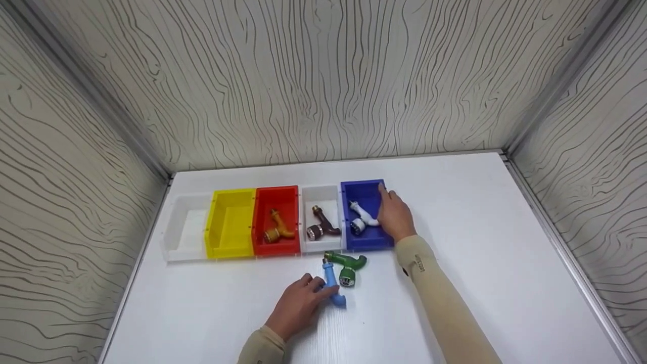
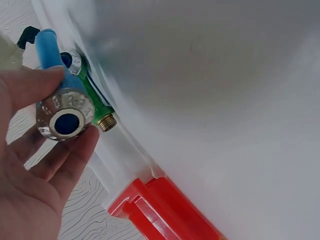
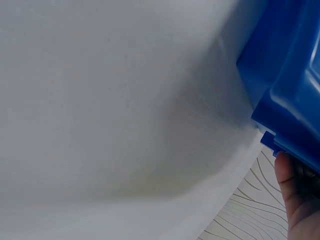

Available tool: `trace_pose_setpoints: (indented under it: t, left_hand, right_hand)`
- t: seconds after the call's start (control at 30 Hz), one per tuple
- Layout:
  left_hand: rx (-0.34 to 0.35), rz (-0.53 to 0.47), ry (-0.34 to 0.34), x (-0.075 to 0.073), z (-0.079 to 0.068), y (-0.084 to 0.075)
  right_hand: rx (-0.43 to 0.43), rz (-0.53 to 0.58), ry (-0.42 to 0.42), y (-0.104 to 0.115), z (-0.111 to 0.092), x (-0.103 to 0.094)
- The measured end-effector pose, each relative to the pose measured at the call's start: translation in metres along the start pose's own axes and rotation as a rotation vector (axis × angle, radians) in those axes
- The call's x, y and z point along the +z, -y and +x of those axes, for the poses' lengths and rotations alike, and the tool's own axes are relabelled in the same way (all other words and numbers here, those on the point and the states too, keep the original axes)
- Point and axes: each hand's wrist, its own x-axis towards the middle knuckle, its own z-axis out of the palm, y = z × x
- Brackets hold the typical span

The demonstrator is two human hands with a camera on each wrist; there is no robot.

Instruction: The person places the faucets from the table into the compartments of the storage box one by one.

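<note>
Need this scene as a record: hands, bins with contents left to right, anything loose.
Left hand: grips light blue tap
Right hand: at right rim of blue bin; exact hold unclear
Bin 1: far-left white bin; no tap seen
Bin 2: yellow bin; no tap seen
Bin 3: red bin; orange tap
Bin 4: second white bin; brown tap
Bin 5: blue bin; white tap
Loose on table: green tap, in front of bins

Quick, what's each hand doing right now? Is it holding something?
Left hand: holding the light-blue tap.
Right hand: on the right edge of the blue bin; can't tell if it's gripping.
</note>
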Motion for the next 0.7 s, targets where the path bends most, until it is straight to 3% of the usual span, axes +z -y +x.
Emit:
trace_pose_setpoints:
  t: [0.43, 0.7]
  left_hand:
    - [-0.039, 0.037, -0.07, -0.018, 0.003, 0.005]
    - [-0.125, 0.028, -0.133, -0.031, 0.002, 0.025]
  right_hand:
    - [0.002, 0.014, -0.005, 0.0, 0.001, -0.002]
    - [0.02, 0.009, 0.024, -0.003, 0.003, 0.001]
